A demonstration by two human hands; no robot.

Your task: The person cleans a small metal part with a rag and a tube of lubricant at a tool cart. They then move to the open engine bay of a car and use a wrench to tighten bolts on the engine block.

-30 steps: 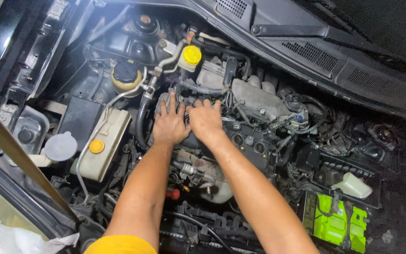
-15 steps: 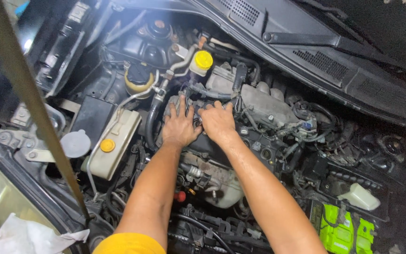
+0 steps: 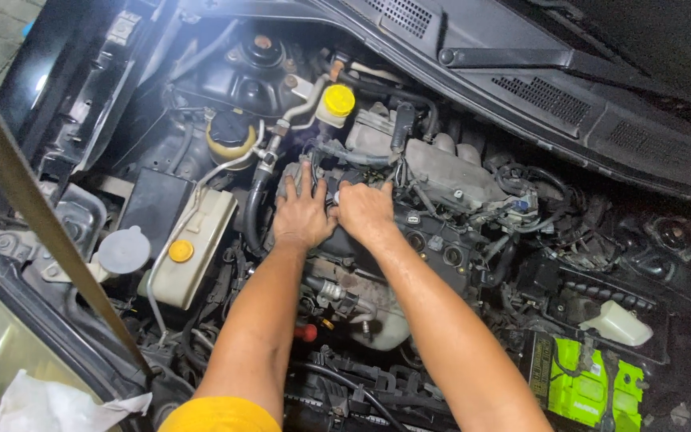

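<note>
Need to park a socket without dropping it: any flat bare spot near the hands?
Flattest bare patch: the black cover between the cream coolant tank and the yellow-ringed cap. Around the left hand and right hand, hoses and wiring crowd the engine top; gaps drop through.

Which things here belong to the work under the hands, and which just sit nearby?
In the work:
left hand, flat on the engine top
right hand, fingers at the same spot

Nearby, untouched:
yellow cap
coolant tank
green battery
white rag
hood prop rod
</note>
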